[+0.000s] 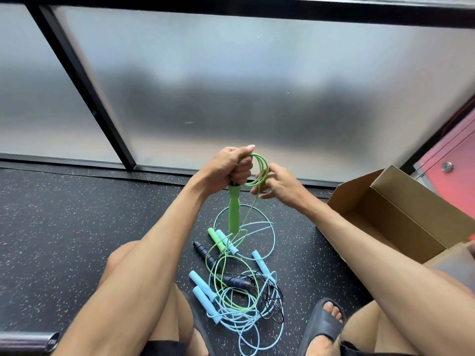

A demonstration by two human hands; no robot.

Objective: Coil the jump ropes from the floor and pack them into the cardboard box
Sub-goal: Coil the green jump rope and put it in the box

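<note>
**Green rope part-coiled in hand, rest piled on floor**

I saw the left hand (231, 168) fisted round the top of the green handle (234, 211), which hung straight down. Its thumb pinned loops of thin green cord (260, 170) above. The right hand (277, 183) sat just beside it, fingers loosely curled and fingertips pinching the cord. The cord's tail dropped into the tangle (241, 304) on the floor between the feet: a second green handle (216, 240), pale blue foam handles (203, 294), black ribbed handles (205, 253) and round cords crossing. The cardboard box (401, 209) stood open at right, near the pile but apart from it. Speckled black rubber floor (77, 227) lay open at left. Frosted glass (231, 86) in black frames stood behind. Print on the metal tube (28, 341) end was too blurred to read.
</note>
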